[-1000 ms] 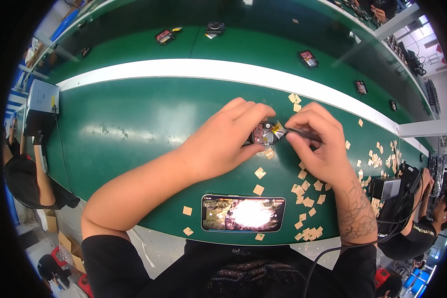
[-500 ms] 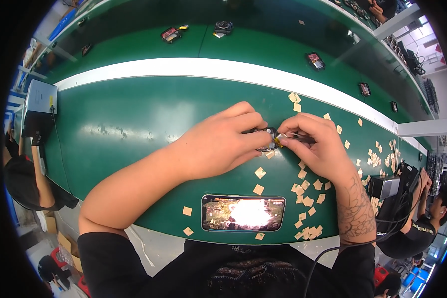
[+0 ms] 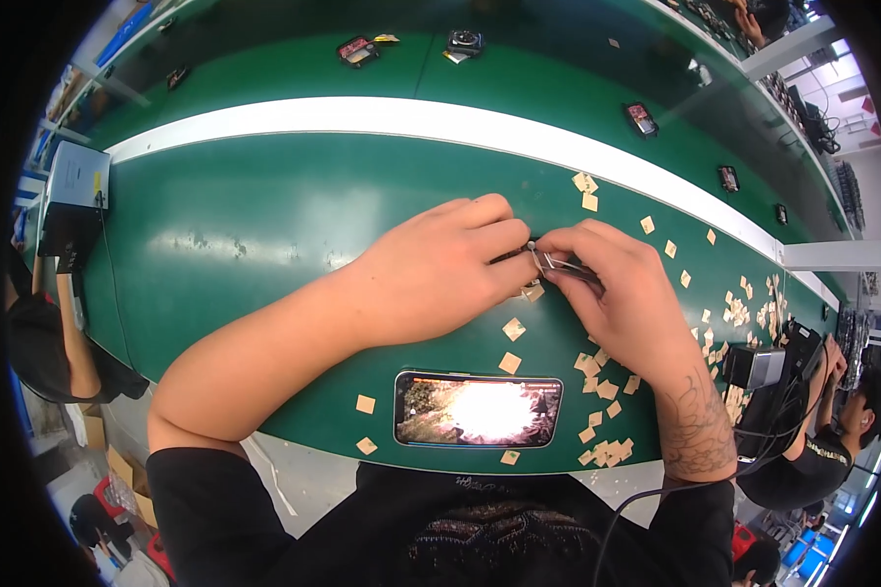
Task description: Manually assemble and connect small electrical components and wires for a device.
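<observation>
My left hand (image 3: 450, 256) is closed around a small black-framed device (image 3: 510, 256), which its fingers almost wholly cover. Close against those fingertips, my right hand (image 3: 617, 284) grips metal tweezers (image 3: 570, 267). The tweezer tips meet the device side of the left fingers, but what lies between them is too small to tell. Beneath the hands, pale square paper pieces (image 3: 514, 329) lie on the green table (image 3: 264, 205). Nearer to me, a phone (image 3: 478, 410) with a bright picture on its screen lies flat.
Beyond a white rail (image 3: 411, 111), a green belt (image 3: 519, 83) carries several small devices, including a red-and-black one (image 3: 358, 52) and one with a round lens (image 3: 465, 41). Many paper squares scatter rightward. A metal box (image 3: 754, 367) stands right, a dark-fronted box (image 3: 76, 196) left. Co-workers sit both sides.
My hands have drawn closer together, and the device between them is now mostly hidden. The devices on the belt have shifted right. The view has tilted slightly.
</observation>
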Tool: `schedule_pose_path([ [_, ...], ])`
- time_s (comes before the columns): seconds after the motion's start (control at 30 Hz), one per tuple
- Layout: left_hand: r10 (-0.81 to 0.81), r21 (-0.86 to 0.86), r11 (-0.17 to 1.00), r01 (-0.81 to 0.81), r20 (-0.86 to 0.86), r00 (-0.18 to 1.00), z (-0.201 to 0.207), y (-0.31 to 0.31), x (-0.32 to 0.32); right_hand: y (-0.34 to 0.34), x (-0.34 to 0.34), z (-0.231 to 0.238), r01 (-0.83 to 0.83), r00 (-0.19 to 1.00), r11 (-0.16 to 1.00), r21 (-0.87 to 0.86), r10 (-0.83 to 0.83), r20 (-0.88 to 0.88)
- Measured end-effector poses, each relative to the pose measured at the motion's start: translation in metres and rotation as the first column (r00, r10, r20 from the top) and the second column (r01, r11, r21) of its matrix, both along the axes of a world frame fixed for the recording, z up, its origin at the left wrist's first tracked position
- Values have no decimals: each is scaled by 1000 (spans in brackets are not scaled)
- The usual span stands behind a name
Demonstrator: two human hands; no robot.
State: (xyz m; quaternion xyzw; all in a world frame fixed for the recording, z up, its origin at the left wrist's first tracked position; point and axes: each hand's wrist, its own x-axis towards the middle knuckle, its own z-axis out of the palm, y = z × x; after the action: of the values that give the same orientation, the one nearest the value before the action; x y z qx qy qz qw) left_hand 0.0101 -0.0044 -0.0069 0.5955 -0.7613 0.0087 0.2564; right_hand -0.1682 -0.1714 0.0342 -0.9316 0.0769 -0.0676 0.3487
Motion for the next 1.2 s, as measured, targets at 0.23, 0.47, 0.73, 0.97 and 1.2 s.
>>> schedule_pose_path([
  [0.23, 13, 31, 999, -7, -186, 982, 4, -3, -1, 1, -2, -9, 80, 996, 986, 144, -85, 24],
  [0.47, 54, 70, 997, -41, -191, 980, 4, -1, -1, 0, -1, -13, 178, 984, 960, 217, -173, -43],
  [0.73, 53, 55, 998, -40, -242, 969, 4, -2, -3, -3, -5, -9, 171, 985, 962, 212, -159, -72],
  [0.97, 24, 47, 999, -14, -211, 977, 2, -2, -1, -1, -3, -10, 146, 989, 972, 183, -141, -41],
  [1.2, 56, 53, 998, -45, -238, 970, 7, -2, -4, 6, 0, -10, 183, 983, 964, 195, -179, -40],
])
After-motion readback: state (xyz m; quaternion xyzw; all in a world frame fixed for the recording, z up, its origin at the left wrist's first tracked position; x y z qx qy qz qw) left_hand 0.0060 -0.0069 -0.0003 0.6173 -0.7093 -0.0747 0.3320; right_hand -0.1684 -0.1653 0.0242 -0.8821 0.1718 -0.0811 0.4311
